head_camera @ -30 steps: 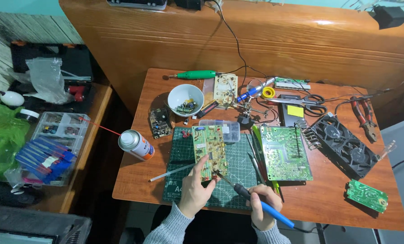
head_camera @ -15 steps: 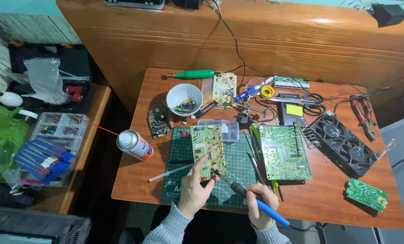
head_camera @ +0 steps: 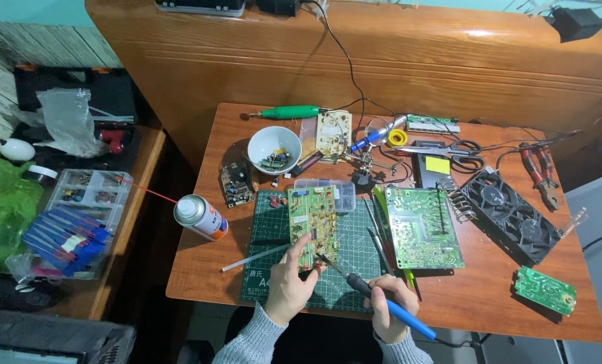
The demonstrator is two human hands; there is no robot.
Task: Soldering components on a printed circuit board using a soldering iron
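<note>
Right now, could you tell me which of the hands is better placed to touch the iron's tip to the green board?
Right hand: it grips the soldering iron, tip near the circuit board the left hand steadies.

Small reddish-brown wooden table point(head_camera: 489, 296), packed. A dark green gridded cutting mat point(head_camera: 274, 222) sits at the front edge, with a silver spray can with a thin red straw point(head_camera: 200, 217) lying left of it. Behind that are a white bowl of small parts point(head_camera: 274, 149), a green-handled rotary tool point(head_camera: 291, 112) and black-handled scissors point(head_camera: 449, 149). A black twin-fan cooler point(head_camera: 513, 217) and red-handled pliers point(head_camera: 540, 172) lie right, with a small green circuit board point(head_camera: 545, 290) near the front right corner.
</note>
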